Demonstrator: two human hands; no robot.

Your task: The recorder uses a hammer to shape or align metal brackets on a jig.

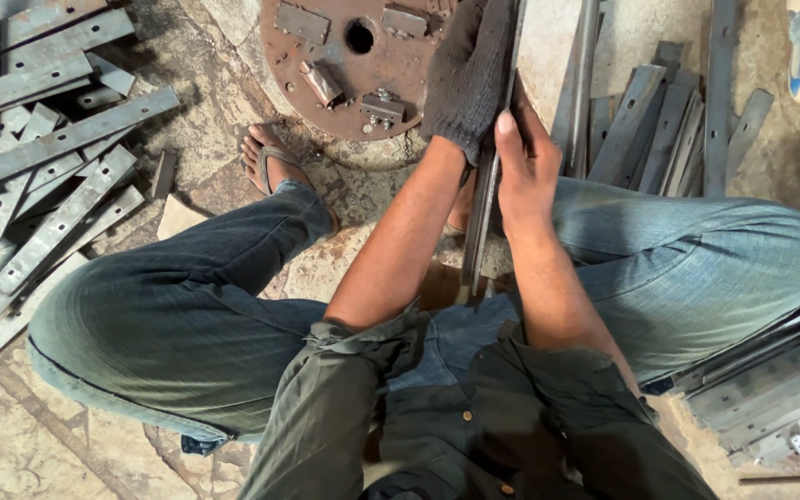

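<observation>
— Both hands on it? 
— Yes: gloved left hand (470, 79) and bare right hand (522, 171) clamp the flat steel bar (485, 199) between the knees (near the rusty disc (349, 65)). Likely aligning; steadiness next.

A person sits low on a stained stone floor (39, 444), knees spread in blue jeans, one sandalled foot (270, 162) planted on the left. The left hand (469, 79), in a dark knitted glove, wraps the far part of a long flat steel bar (485, 199) that stands on edge between the knees. The bare right hand (525, 162) grips the same bar just nearer, thumb laid along it. Beyond the hands lies a rusty round plate (354, 65) with a centre hole and small welded blocks. A heap of grey steel strips (39, 176) lies at far left; more strips (659, 120) lie at far right.
</observation>
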